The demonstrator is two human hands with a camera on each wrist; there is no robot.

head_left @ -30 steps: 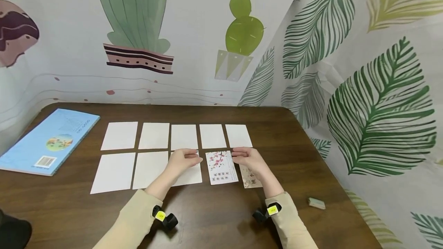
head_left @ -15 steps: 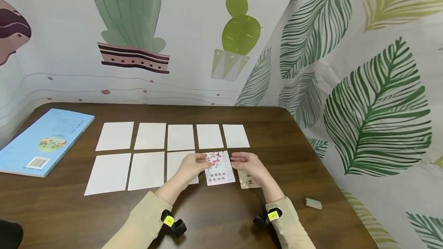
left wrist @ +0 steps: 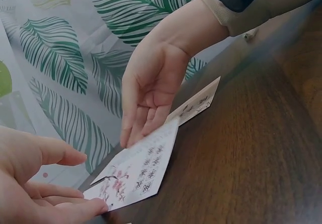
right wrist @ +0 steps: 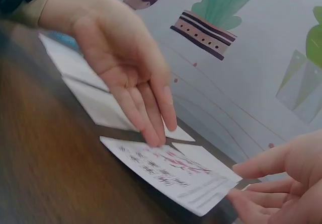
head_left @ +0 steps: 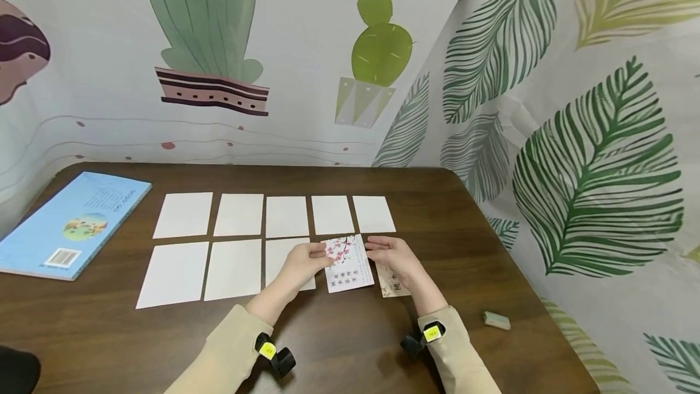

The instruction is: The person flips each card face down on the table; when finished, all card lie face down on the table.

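A white card [head_left: 348, 275] printed with pink blossom branches and dark characters lies between my two hands. In the left wrist view, its edge nearest the right hand stands higher than the other. My left hand [head_left: 299, 265] reaches in from the left, its extended fingertips [left wrist: 100, 205] touching the card's left edge. My right hand [head_left: 399, 260] is on the other side, fingers extended, with fingertips [right wrist: 236, 194] at the card's right edge. Below the right hand lies a beige printed card [head_left: 391, 285], partly hidden by that hand.
Blank white cards [head_left: 183, 215] lie in two rows to the left and behind. A blue book [head_left: 82, 224] rests at the table's left. A small pale block [head_left: 496, 321] sits at the right, and a dark object [head_left: 16, 369] shows at the lower left.
My left hand has moved right, from over the neighbouring blank card to the blossom card's left edge. The blossom card has since tilted slightly, its right side rising.
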